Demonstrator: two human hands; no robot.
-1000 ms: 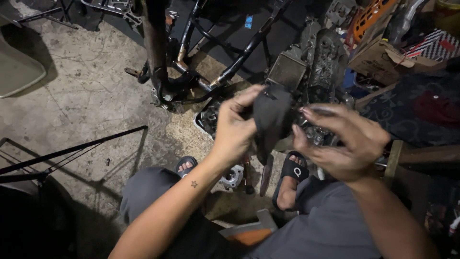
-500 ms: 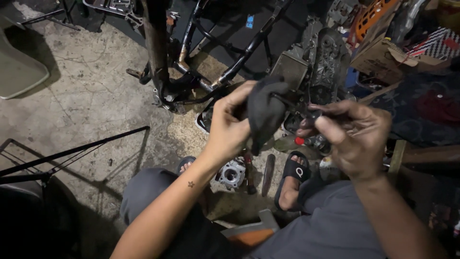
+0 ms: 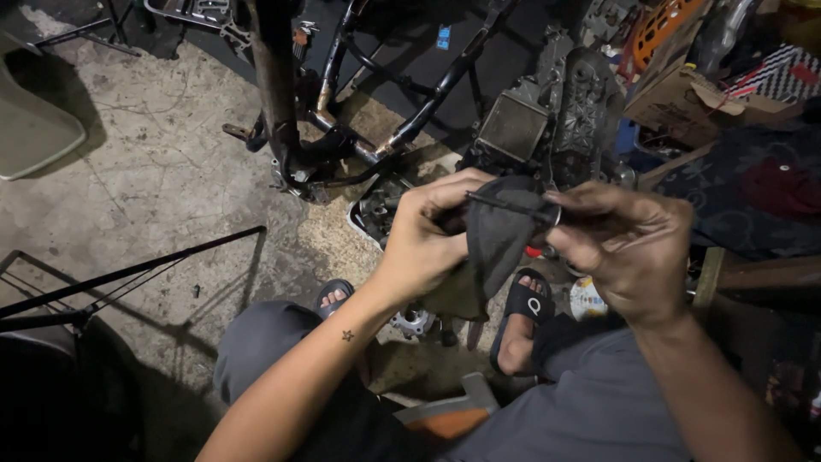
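Note:
My left hand (image 3: 423,244) grips a dark grey rag (image 3: 492,248) that is wrapped around a thin dark metal rod (image 3: 505,205). My right hand (image 3: 629,248) pinches the rod's right end, where a small ring-like part shows at the fingertips. Both hands are held together in front of my knees, above my sandalled feet (image 3: 522,312). The rag hangs down between the hands and hides most of the rod.
A bare black motorcycle frame (image 3: 342,128) stands on the concrete floor ahead, with an engine block (image 3: 556,111) to its right. A tray of small parts (image 3: 376,210) lies under my hands. Cardboard boxes (image 3: 684,103) and clutter fill the right. Thin black bars (image 3: 128,274) cross the left.
Both hands have drawn closer together and lower. The rag, earlier held upright in the left hand, now wraps along the rod, and the right hand has closed on the rod's end.

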